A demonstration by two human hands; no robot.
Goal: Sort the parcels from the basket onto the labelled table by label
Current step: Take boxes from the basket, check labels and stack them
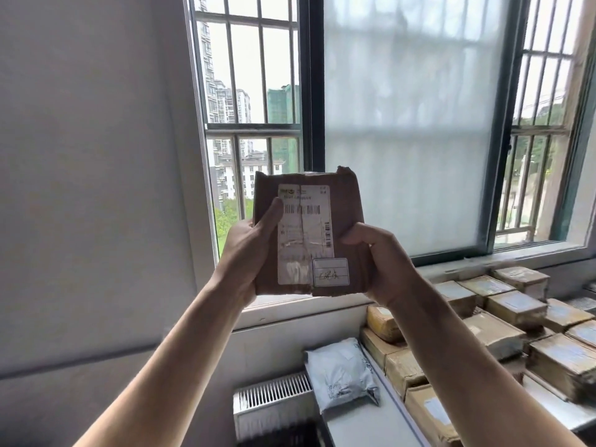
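Seemingly torn-edged brown parcel, white-labelled.

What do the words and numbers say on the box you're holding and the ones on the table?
Big label on the box: print and barcodes, too blurred to read.
Small sticker on it: handwriting, unreadable.
Labels on the table parcels: too small and blurred.
Grey bag: print unreadable.

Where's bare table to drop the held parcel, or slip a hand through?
Free: the table strip in front of the grey mailer bag, left of the near brown boxes. Another bare patch lies at the right edge, between box rows. Crowded: the back boxes under the window sit packed edge to edge. The left hand and right hand grip the parcel.
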